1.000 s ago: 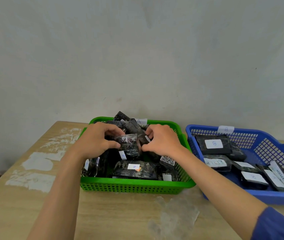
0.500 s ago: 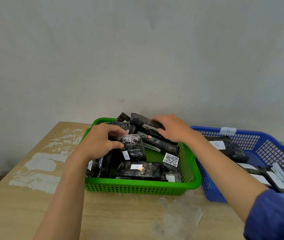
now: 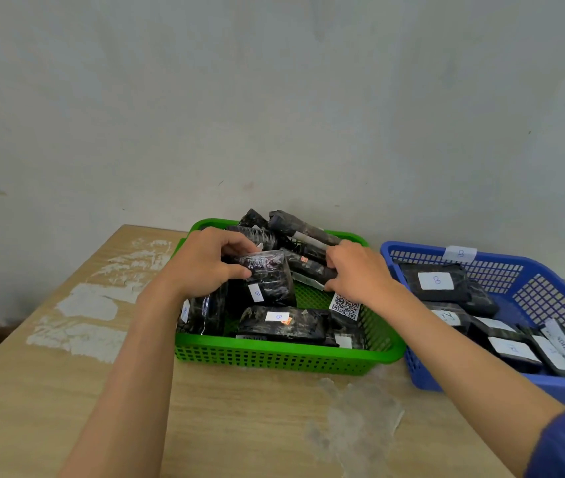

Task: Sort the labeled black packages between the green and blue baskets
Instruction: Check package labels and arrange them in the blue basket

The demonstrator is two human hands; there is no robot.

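Head view. Our left hand (image 3: 205,267) closes thumb and fingers around a wrapped black package (image 3: 269,282) standing tilted in the middle of the green basket (image 3: 284,357); the package's long axis runs from the basket's far edge toward us, and its small white label faces us at the lower end. Our left forearm reaches in from the lower left, wrist bent slightly down. Our right hand (image 3: 360,270), palm down with fingers curled, presses on a long dark package (image 3: 308,267) whose axis runs diagonally from the far left toward the near right of the same basket; we cannot tell whether it is fully grasped. A QR-coded package (image 3: 344,305) lies just below that hand. The blue basket (image 3: 549,391), beside the green one on our right, holds labelled packages lying flat on the wooden table (image 3: 67,391).
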